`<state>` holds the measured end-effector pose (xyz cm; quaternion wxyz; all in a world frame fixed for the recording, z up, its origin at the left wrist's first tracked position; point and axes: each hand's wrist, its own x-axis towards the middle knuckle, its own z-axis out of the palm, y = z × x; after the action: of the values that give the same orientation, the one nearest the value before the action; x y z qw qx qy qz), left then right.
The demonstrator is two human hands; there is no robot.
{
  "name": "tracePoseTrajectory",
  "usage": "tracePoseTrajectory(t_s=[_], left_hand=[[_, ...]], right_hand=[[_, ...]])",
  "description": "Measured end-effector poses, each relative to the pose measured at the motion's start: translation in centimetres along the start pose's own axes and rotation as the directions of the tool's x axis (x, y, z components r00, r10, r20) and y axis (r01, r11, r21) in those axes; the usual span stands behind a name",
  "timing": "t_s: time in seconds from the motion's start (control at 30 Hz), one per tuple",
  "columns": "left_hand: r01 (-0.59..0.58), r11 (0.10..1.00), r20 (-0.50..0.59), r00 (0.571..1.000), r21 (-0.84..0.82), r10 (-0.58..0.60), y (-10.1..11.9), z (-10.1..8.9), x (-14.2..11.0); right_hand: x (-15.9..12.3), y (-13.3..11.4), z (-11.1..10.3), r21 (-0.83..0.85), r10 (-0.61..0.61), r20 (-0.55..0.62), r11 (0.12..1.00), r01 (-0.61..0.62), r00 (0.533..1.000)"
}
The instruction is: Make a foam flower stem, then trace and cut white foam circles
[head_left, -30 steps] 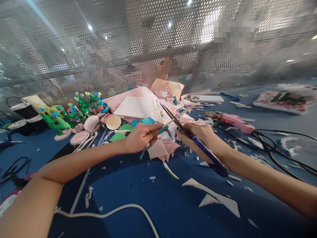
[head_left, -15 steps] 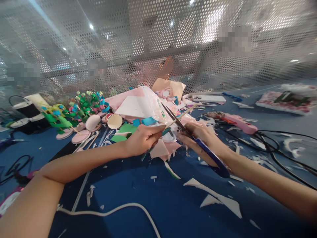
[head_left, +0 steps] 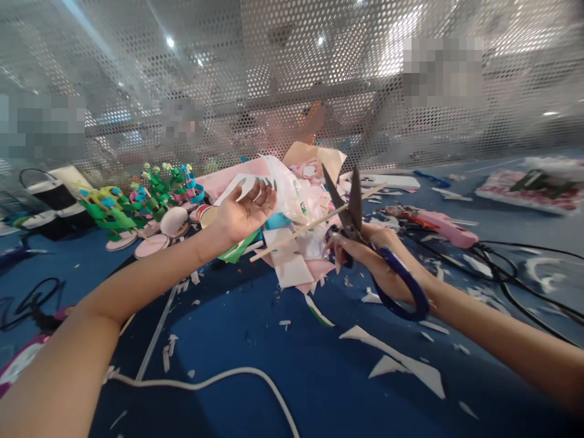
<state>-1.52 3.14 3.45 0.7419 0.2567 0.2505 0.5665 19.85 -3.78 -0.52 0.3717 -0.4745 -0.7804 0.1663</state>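
Observation:
My right hand [head_left: 365, 255] grips blue-handled scissors [head_left: 351, 210], blades parted and pointing up. A thin wooden stick [head_left: 296, 231] slants across the blades near the pivot; whether it is pinched by the blades or by my fingers I cannot tell. My left hand [head_left: 244, 210] hovers to the left of the stick, palm turned up, fingers spread, holding nothing. Below the stick lies a pile of pink, white and green paper scraps [head_left: 292, 267] on the blue table [head_left: 274, 340].
Green and blue paper figures on pink discs [head_left: 137, 213] stand at left, with paper cups [head_left: 176, 220] beside them. A pink glue gun [head_left: 438, 222] with black cables lies at right. A white cable [head_left: 219, 380] crosses the front. A perforated metal screen [head_left: 292, 91] closes the back.
My left hand let go of the stick and rose to the left, opening palm up. The scissors swung upright and their blades opened.

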Motion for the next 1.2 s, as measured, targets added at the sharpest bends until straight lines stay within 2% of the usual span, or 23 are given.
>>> tracePoseTrajectory(t_s=[0.1, 0.2, 0.3, 0.4, 0.5, 0.6, 0.67, 0.77, 0.87, 0.93, 1.0, 1.2], left_hand=[[0.046, 0.994, -0.036, 0.998, -0.095, -0.050, -0.4, 0.3, -0.6], [0.064, 0.982, -0.067, 0.995, -0.178, -0.077, -0.8, 0.5, -0.9], [0.095, 0.971, -0.091, 0.989, -0.219, -0.117, -0.9, 0.6, -1.2], [0.101, 0.969, -0.066, 0.991, -0.226, -0.119, -0.7, 0.7, -1.5], [0.064, 0.988, -0.020, 0.998, -0.138, -0.068, -0.6, 0.6, -1.3], [-0.016, 0.990, 0.073, 0.997, 0.141, 0.006, -0.9, 0.4, -0.8], [-0.142, 0.894, 0.218, 0.975, 0.425, 0.052, -1.2, 0.1, -0.7], [-0.367, 0.554, 0.448, 0.894, 0.747, -0.013, -1.7, -0.3, -1.2], [-0.470, 0.246, 0.512, 0.846, 0.848, -0.149, -2.2, -0.4, -2.3], [-0.529, 0.105, 0.539, 0.832, 0.842, -0.135, -2.4, -0.4, -2.9], [-0.570, 0.023, 0.570, 0.817, 0.821, -0.085, -2.5, -0.3, -3.3], [-0.592, -0.080, 0.594, 0.804, 0.802, -0.004, -2.8, 0.0, -4.1]], right_hand=[[-0.3, -0.6, 0.8, -0.124, -0.031, -0.067, 0.992, 0.023, 0.997], [-0.5, -1.1, 1.8, -0.119, -0.015, -0.129, 0.993, 0.000, 0.992], [-0.6, -1.3, 2.6, -0.142, -0.028, -0.133, 0.990, 0.009, 0.991], [-0.5, -0.9, 3.0, -0.220, -0.035, -0.132, 0.975, 0.005, 0.991], [-0.2, -0.3, 2.9, -0.284, -0.003, -0.169, 0.958, -0.046, 0.986], [0.1, -0.1, 2.3, -0.287, 0.052, -0.178, 0.952, -0.103, 0.983], [0.2, -0.2, 1.9, -0.228, 0.099, -0.147, 0.965, -0.131, 0.984], [0.2, -0.6, 1.4, -0.150, 0.134, -0.108, 0.977, -0.149, 0.985], [0.2, -0.7, 1.2, -0.140, 0.128, -0.085, 0.980, -0.139, 0.988], [0.2, -0.5, 1.1, -0.124, 0.128, -0.065, 0.983, -0.136, 0.990], [0.2, -0.3, 1.1, -0.092, 0.143, -0.033, 0.985, -0.145, 0.989], [0.0, 0.3, 1.0, 0.002, 0.156, 0.018, 0.988, -0.156, 0.988]])
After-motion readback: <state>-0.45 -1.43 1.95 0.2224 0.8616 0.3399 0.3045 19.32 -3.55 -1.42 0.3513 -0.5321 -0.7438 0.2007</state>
